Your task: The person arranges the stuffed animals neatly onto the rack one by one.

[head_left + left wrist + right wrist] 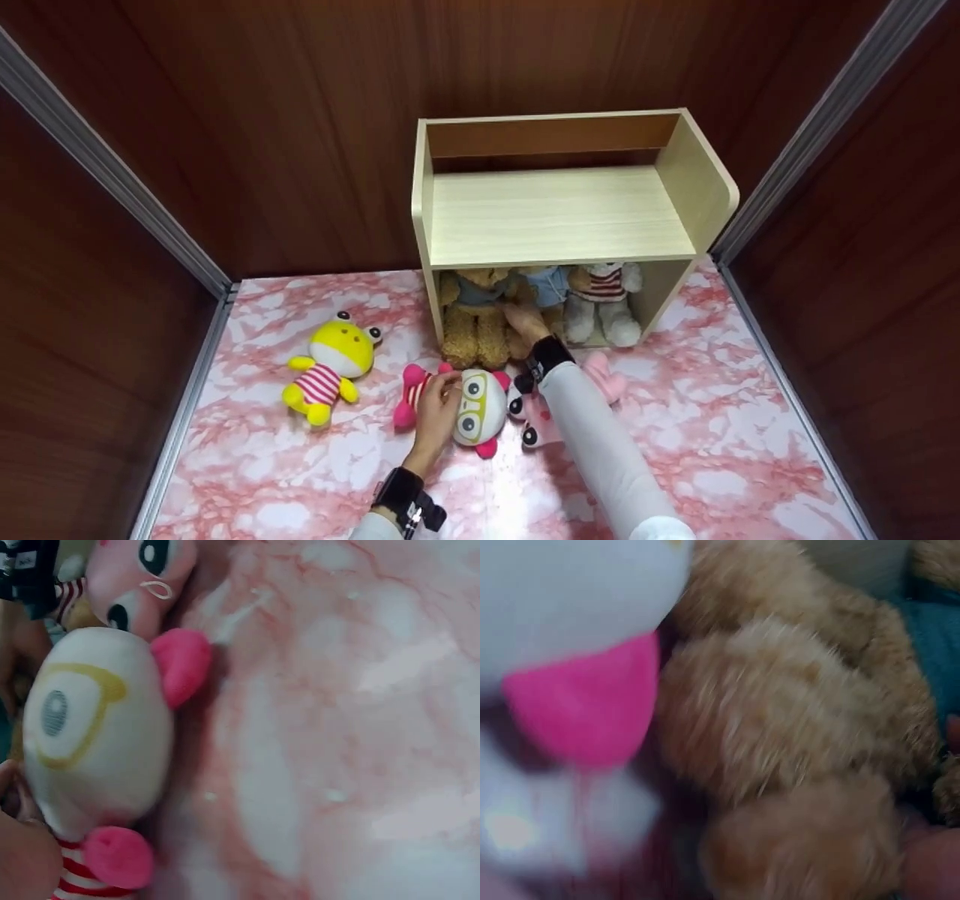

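In the head view my right hand reaches into the shelf's lower compartment. It holds the side of a brown teddy bear in a grey-teal top, near its arm. Fur shows between the fingers in the right wrist view, where the bear's legs fill the middle. A plush with a white head, yellow glasses, pink ears and a striped body lies on its back before the shelf. My left hand is over its neck, fingers loosely bent beside the head; contact is unclear.
The pale wooden shelf also holds a bear in blue and a grey-white plush in stripes. A yellow frog plush lies at left. Under my right forearm lies a pink plush. Dark wooden panels enclose the marbled surface.
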Demonstrator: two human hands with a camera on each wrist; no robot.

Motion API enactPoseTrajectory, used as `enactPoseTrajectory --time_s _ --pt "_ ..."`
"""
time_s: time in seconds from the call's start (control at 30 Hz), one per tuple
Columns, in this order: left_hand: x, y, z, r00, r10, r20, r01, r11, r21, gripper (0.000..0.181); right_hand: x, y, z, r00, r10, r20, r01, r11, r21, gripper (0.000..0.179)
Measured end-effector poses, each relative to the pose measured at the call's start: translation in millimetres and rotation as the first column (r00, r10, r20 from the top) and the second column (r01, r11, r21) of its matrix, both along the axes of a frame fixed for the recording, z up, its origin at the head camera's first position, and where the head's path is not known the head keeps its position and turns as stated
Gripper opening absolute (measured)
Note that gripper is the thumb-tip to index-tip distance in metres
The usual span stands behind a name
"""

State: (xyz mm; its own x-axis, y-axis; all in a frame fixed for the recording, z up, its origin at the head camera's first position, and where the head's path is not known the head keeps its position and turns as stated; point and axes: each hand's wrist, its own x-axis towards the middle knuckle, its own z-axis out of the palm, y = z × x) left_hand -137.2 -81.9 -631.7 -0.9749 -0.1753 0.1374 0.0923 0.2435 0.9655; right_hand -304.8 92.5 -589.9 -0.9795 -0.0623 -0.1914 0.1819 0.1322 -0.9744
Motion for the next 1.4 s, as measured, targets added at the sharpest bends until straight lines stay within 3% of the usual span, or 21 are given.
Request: enactPoseTrajectory --time_s 0.13,0.23,0.3,0.37,0.5,0.53,0.57,0.67,0.77,0.87,0.93,1.0,1.1,1.17,1.23,1.33,1.4 --pt "-1.4 19.4 21.7 0.992 -0.106 -0.066 0.094 0.982 -0.165 0.024 3.2 13.5 -0.7 0.984 0.083 -0.160 -0.055 0.983 0.175 0.068" --pt "-11.5 32.3 34.1 0.975 -0.190 -0.118 0.147 0.941 -0.303 0.025 8.7 22.3 6.6 0.963 0.120 -0.240 -0.043 0.952 0.303 0.064" --pt "-24.5 36.8 37.9 0.965 -0.230 -0.127 0.163 0.903 -0.398 0.026 13.2 27.3 14.4 0.947 0.149 -0.285 -0.021 0.912 0.409 0.057" --pt "-39.6 37.8 39.4 0.961 -0.254 -0.110 0.170 0.854 -0.492 0.026 20.3 32.6 22.1 0.927 0.198 -0.319 0.018 0.826 0.564 0.052" --pt "-66.1 35.1 37.2 0.963 -0.267 -0.017 0.187 0.718 -0.671 0.035 35.7 45.2 32.3 0.877 0.341 -0.337 0.103 0.552 0.827 0.035" --pt "-70.9 34.2 35.8 0.964 -0.267 0.007 0.196 0.689 -0.698 0.038 39.8 48.5 33.1 0.867 0.384 -0.316 0.094 0.497 0.862 0.031" --pt "-74.8 33.3 33.9 0.963 -0.267 0.022 0.200 0.662 -0.722 0.042 43.0 51.1 33.2 0.851 0.436 -0.293 0.064 0.468 0.881 0.028" --pt "-81.9 32.3 27.1 0.963 -0.263 0.065 0.215 0.597 -0.772 0.051 51.7 55.9 28.6 0.800 0.569 -0.191 -0.080 0.416 0.906 0.035" --pt "-84.7 34.2 22.4 0.964 -0.260 0.060 0.202 0.563 -0.801 0.056 57.3 55.8 18.3 0.768 0.627 -0.130 -0.170 0.396 0.902 0.066" --pt "-89.0 38.4 20.4 0.963 -0.270 0.002 0.156 0.549 -0.822 0.053 60.2 52.9 7.0 0.771 0.606 -0.197 -0.077 0.396 0.915 0.090" --pt "-92.5 41.3 20.5 0.959 -0.282 -0.039 0.130 0.557 -0.820 0.049 60.3 50.2 1.1 0.767 0.573 -0.289 0.022 0.426 0.904 0.092" --pt "-96.4 43.4 23.7 0.956 -0.291 -0.038 0.132 0.543 -0.829 0.050 59.4 48.9 -3.2 0.760 0.536 -0.368 0.086 0.479 0.874 0.079" --pt "-105.2 44.9 25.5 0.951 -0.307 -0.047 0.123 0.512 -0.850 0.055 57.2 51.6 -5.2 0.780 0.496 -0.382 0.038 0.571 0.820 0.063" --pt "-119.9 44.8 12.8 0.952 -0.304 -0.046 0.118 0.499 -0.859 0.061 56.2 55.5 -4.4 0.787 0.498 -0.363 -0.012 0.601 0.799 0.055" --pt "-134.1 44.8 -0.1 0.952 -0.306 -0.031 0.138 0.516 -0.846 0.065 55.4 58.3 -2.4 0.780 0.521 -0.346 -0.044 0.598 0.800 0.054" --pt "-151.6 44.9 -15.7 0.955 -0.291 0.054 0.216 0.560 -0.800 0.070 55.5 59.6 1.0 0.762 0.540 -0.356 -0.042 0.591 0.806 0.052" --pt "-152.8 47.1 -12.2 0.952 -0.295 0.083 0.249 0.583 -0.773 0.072 55.1 60.5 3.9 0.760 0.545 -0.354 -0.047 0.589 0.807 0.052"
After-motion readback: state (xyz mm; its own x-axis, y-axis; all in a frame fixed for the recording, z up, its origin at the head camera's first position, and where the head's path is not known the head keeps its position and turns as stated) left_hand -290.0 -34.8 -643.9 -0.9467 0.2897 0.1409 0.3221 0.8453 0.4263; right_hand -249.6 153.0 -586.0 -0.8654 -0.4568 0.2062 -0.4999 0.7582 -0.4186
